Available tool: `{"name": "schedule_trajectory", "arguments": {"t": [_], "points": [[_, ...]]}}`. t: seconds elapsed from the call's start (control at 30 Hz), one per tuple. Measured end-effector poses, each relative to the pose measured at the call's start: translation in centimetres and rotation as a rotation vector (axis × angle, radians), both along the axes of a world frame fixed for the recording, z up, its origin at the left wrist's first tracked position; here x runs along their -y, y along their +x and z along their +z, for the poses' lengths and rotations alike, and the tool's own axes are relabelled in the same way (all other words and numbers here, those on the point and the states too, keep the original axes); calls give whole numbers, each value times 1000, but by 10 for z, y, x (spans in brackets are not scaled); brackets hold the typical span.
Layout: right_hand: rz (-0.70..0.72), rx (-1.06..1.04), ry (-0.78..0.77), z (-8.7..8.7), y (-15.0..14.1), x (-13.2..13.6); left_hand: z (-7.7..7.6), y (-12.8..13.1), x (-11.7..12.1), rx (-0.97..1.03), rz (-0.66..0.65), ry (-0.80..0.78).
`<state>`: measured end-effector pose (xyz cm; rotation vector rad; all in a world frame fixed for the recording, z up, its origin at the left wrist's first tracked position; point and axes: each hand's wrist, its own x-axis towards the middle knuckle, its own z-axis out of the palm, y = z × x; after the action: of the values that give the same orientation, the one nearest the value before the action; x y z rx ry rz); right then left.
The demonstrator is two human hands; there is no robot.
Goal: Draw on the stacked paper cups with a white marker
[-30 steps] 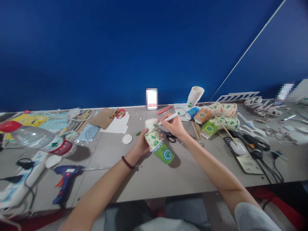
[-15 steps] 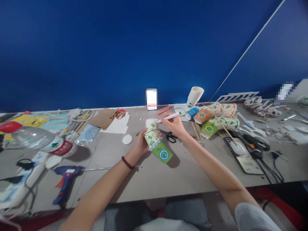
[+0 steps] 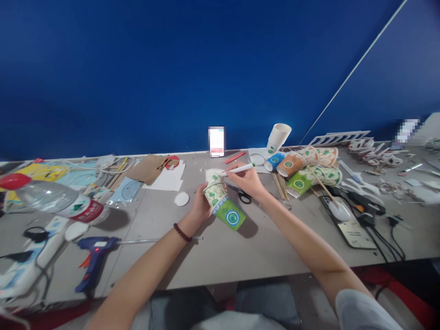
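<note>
My left hand [image 3: 199, 203] is closed around a tilted stack of paper cups [image 3: 217, 191], white with green leaf patterns above and a green base with a blue round logo. Pinched in my right hand [image 3: 248, 179] is a white marker [image 3: 240, 169] with a green end; its tip meets or nearly meets the upper cup near the rim. Black-handled scissors [image 3: 244, 197] lie behind my right hand, partly hidden by it. To the left of the cups rests a white round disc [image 3: 182, 199].
A blue glue gun [image 3: 96, 256], a bottle [image 3: 58, 197] and a power strip [image 3: 34, 256] occupy the left. On the right lie more stacked cups [image 3: 299, 181], wooden sticks, a phone [image 3: 354, 229] and a black glue gun [image 3: 366, 204]. A lit phone [image 3: 217, 142] leans on the blue wall.
The cup stack has shifted slightly left and turned a little in my left hand. My right hand has moved slightly left with the marker, which lies at a flatter angle.
</note>
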<state>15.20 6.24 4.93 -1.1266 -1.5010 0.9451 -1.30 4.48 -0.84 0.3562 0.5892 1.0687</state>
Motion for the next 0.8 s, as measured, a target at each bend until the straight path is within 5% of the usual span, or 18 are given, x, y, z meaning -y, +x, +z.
{"name": "schedule_trajectory", "arguments": {"t": [0.8], "points": [[9,-9,7,-5,0,-1,2,1,1,-16,-21,-6]]}}
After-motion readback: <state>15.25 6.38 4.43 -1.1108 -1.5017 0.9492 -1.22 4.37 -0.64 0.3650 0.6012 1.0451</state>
